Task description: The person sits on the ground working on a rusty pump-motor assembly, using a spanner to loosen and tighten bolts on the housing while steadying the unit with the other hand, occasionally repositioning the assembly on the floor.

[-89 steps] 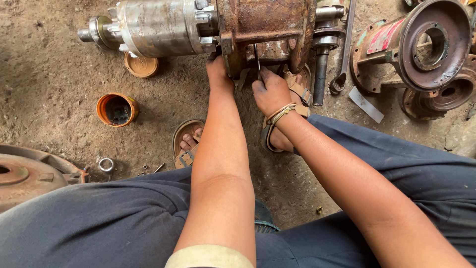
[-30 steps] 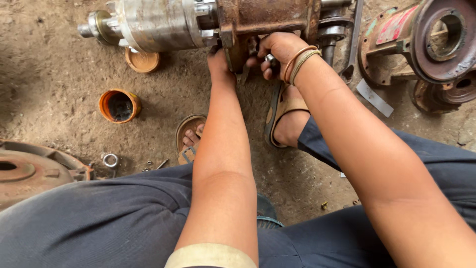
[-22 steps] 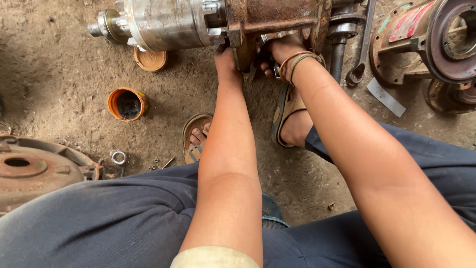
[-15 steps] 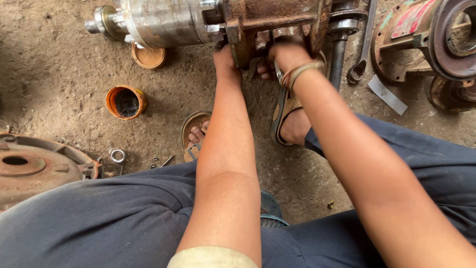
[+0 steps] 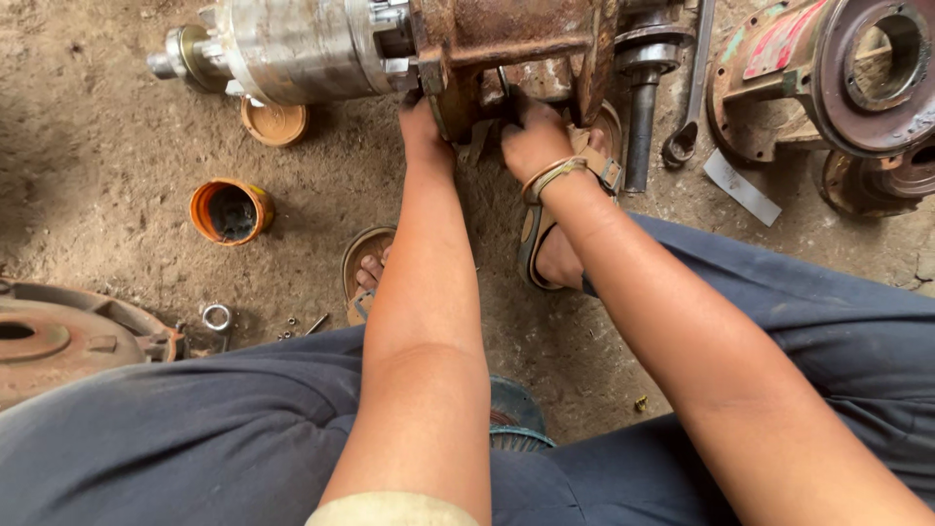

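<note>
A pump lies across the top: a silver cylindrical body (image 5: 292, 44) joined to a rusty bracket (image 5: 506, 34). My left hand (image 5: 424, 122) reaches straight up to the bracket's lower edge and grips its foot, fingertips hidden beneath. My right hand (image 5: 531, 136), with a bangle (image 5: 552, 175) on the wrist, has its fingers curled in under the same bracket, close beside the left. What those fingers hold is hidden. A thin metal piece (image 5: 480, 146) shows between the two hands.
On the dirt floor are an orange tin (image 5: 231, 209), its lid (image 5: 276, 122), a ring-shaped nut (image 5: 216, 316) and a rusty disc (image 5: 49, 341) at left. A spanner (image 5: 687, 97) and rusty flanged casings (image 5: 857, 68) lie at right. My sandalled feet (image 5: 545, 248) rest below the pump.
My right hand has risen from beside the sandal to the underside of the rusty bracket and stays there. The left hand has kept its place on the bracket.
</note>
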Demonstrator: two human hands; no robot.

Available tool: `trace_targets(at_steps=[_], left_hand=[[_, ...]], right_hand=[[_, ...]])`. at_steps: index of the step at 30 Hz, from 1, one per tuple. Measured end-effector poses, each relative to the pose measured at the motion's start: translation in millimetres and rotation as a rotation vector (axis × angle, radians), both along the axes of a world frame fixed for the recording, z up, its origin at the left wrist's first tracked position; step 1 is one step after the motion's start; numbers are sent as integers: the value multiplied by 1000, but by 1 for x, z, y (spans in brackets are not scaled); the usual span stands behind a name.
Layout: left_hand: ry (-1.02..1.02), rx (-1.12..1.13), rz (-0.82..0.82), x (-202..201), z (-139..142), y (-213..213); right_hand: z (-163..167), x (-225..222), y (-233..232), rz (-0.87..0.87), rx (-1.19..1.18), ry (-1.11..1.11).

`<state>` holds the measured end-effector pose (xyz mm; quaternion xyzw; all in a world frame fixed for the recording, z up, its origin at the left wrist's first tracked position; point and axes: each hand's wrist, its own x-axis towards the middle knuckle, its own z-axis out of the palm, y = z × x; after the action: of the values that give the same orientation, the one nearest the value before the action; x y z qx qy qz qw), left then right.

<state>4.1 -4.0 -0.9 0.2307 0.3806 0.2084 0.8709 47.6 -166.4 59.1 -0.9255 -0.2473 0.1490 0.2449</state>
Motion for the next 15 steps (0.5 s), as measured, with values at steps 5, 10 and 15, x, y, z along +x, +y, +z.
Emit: trace_targets(at_steps=[5, 10, 15], left_hand=[[98, -122, -44, -2, -3, 2], [139, -103, -34, 1, -3, 3], [116, -115, -9, 1, 4, 1]], right_hand=[[6, -5, 2, -50, -137, 142], [31, 0, 5, 46, -106, 115], [38, -2, 12, 22, -211, 155]])
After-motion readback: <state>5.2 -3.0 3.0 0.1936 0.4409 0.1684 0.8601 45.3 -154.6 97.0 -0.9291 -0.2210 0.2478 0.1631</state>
